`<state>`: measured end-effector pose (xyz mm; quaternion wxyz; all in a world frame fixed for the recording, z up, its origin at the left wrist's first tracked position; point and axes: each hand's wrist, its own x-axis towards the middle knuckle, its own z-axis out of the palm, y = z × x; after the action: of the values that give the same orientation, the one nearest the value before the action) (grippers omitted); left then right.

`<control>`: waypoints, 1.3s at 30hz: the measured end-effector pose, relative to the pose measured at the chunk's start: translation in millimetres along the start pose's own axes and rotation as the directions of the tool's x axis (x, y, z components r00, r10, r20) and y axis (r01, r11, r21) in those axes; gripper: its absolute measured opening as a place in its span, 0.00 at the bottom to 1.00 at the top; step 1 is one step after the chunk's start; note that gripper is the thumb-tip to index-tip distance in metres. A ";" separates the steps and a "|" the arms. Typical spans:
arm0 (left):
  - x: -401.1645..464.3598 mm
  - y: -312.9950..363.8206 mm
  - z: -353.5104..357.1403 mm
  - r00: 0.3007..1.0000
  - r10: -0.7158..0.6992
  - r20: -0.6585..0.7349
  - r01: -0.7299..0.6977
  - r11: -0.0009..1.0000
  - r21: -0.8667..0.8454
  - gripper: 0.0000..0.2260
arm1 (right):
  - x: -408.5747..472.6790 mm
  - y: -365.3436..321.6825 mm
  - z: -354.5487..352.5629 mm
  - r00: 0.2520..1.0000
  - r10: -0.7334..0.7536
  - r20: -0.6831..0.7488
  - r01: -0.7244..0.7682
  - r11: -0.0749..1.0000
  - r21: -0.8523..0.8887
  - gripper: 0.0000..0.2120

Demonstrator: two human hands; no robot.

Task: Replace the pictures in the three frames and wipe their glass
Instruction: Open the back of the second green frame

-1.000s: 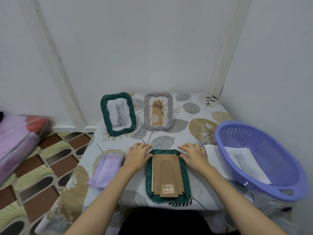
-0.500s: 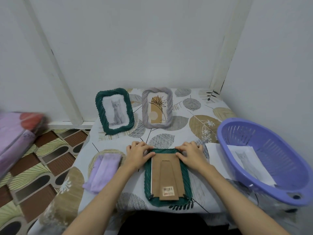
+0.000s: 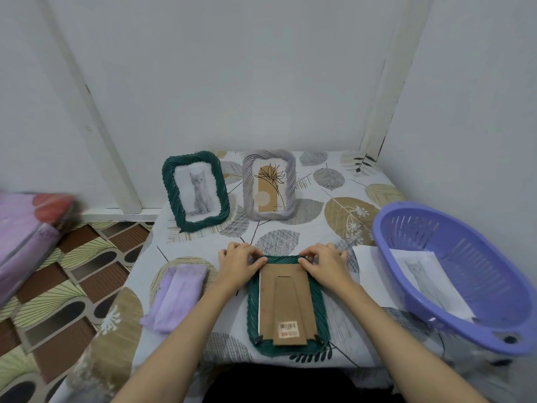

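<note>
While both hands work at its far end, the face-down green frame (image 3: 286, 303) lies at the near middle of the leaf-patterned tablecloth (image 3: 328, 210), and everything else is placed from it. Well off to its left, beyond the table edge, a blurred pink and purple bundle (image 3: 26, 234) sits above the patterned floor (image 3: 72, 274). Nearer on the left, on the cloth and apart from the frame, lies a folded lilac cloth (image 3: 174, 296). Behind the frame and to the left stands an upright green frame (image 3: 195, 191) showing a grey cat picture. The left hand (image 3: 238, 264) grips the frame's far left corner, fingers curled over the rope-like rim. The frame's brown cardboard back (image 3: 287, 301) faces up, with a barcode sticker (image 3: 288, 327) near its close edge and a thin pale strip showing along its left side. Behind the frame and slightly right stands an upright grey frame (image 3: 269, 185) holding a leaf drawing. The right hand (image 3: 324, 264) clutches the far right corner, fingertips pinching at the rim where it meets the backing. Just right of the frame a white sheet (image 3: 369, 271) lies flat, partly under a purple plastic basket (image 3: 436, 228). Inside that basket rests a loose cat picture (image 3: 427, 277), tilted against its slatted wall.
</note>
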<state>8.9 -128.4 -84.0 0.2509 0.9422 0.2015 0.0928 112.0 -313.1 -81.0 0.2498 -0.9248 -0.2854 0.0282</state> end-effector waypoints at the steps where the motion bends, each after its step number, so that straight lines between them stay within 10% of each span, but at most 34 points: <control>1: -0.5 -0.1 -0.6 1.000 0.000 0.006 0.000 1.000 0.002 0.10 | -0.2 -0.4 -0.5 1.000 0.014 0.006 -0.015 0.999 0.028 0.09; 16: -66.4 -17.7 -13.8 0.934 0.143 0.328 -0.154 0.988 0.007 0.50 | -105.9 2.1 -23.5 0.946 -0.037 0.321 0.086 0.986 -0.141 0.58; 20: -65.4 -9.7 -15.4 0.960 0.110 0.256 -0.120 0.992 0.026 0.32 | -96.9 -4.7 -21.0 0.952 -0.018 0.305 0.038 0.998 -0.059 0.52; 24: -92.9 -8.4 -13.6 0.967 0.169 0.191 -0.164 0.986 -0.043 0.44 | -112.5 -4.1 -21.3 0.978 -0.050 0.204 0.060 0.997 -0.045 0.56; 33: -120.7 -24.4 4.4 0.977 0.213 0.022 -0.206 0.963 -0.171 0.26 | -130.3 10.2 -5.8 0.989 -0.148 -0.011 0.148 0.989 -0.003 0.31; 39: -119.1 -25.0 3.7 0.974 0.226 -0.021 -0.223 0.933 -0.282 0.25 | -128.6 8.4 -2.6 0.990 -0.138 0.022 0.138 0.990 0.010 0.33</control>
<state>-105.8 -160.9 -108.7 0.3716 0.9142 0.0758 0.1431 9.3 -390.0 -94.3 0.2516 -0.9014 -0.3515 0.0225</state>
